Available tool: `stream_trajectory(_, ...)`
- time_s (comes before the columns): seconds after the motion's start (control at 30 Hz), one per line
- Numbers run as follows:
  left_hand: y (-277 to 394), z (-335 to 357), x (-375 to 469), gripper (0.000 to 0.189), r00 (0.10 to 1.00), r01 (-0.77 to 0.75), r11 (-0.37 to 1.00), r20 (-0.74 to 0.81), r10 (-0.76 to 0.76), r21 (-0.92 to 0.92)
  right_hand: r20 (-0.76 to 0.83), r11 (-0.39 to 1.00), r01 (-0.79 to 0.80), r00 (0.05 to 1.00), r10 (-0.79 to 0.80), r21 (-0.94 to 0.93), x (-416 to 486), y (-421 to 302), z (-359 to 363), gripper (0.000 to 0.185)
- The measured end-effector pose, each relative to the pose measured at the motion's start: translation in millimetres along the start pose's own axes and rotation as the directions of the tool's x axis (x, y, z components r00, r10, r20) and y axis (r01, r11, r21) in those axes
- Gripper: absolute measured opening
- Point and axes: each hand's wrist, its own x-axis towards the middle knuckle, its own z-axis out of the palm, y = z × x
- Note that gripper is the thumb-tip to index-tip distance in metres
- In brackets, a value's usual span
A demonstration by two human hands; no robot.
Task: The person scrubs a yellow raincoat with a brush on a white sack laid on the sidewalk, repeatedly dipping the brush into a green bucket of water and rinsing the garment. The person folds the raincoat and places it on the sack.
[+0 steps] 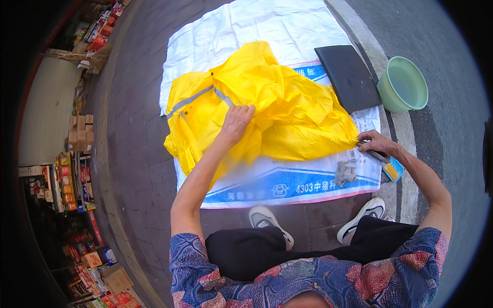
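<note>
A yellow raincoat [292, 111] with grey reflective strips and dark snaps lies crumpled on a white woven plastic sheet [219, 34] with blue printed bands. My left hand [237, 120] pinches the coat's fabric near a reflective strip. In my right hand [375, 142] is a dark brush [375, 155], its bristles partly hidden, held beside the coat's right edge. A grey crumpled rag [345, 173] lies on the sheet below that hand. Just right of the rag, a blue tray with a yellow piece [393, 169] sits at the sheet's edge.
A black flat board [348, 77] rests on the sheet's right side. Beside it, a light green bucket [403, 84] holding liquid stands by the white road line. My shoes are on the paving at the sheet's near edge. Shop shelves with boxed goods [65, 181] line the far left.
</note>
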Motion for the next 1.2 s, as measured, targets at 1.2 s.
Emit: stream_trajectory(1.2, -31.6, 92.2, 76.4, 0.011, 0.896, 0.391, 0.902, -0.147, -0.419, -0.185, -0.006, 0.988, -0.126, 0.992, 0.126, -0.092, 78.1, -89.6, 70.2, 0.072)
